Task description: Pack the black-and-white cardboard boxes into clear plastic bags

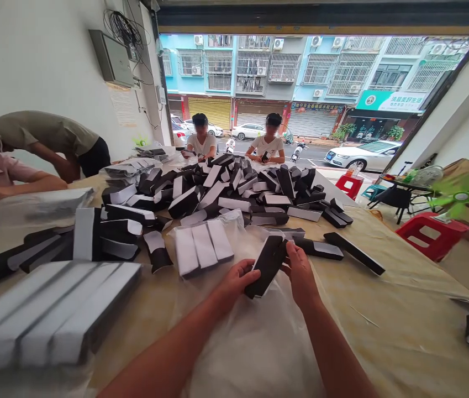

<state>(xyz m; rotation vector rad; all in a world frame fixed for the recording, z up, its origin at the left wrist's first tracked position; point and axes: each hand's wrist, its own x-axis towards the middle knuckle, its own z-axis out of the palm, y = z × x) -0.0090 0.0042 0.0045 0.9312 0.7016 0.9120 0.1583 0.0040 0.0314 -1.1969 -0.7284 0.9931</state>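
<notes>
My left hand and my right hand are both closed on one small black box with a white end, held tilted above a clear plastic bag. The left fingers grip its lower end, the right fingers its upper side. Just left of it, three white-topped boxes lie side by side on the plastic. Behind them rises a big heap of black and white boxes.
A long table with a beige cover carries wrapped box packs at the near left. Two people sit at the far end, others lean in at the left. Red stools and a green fan stand at the right.
</notes>
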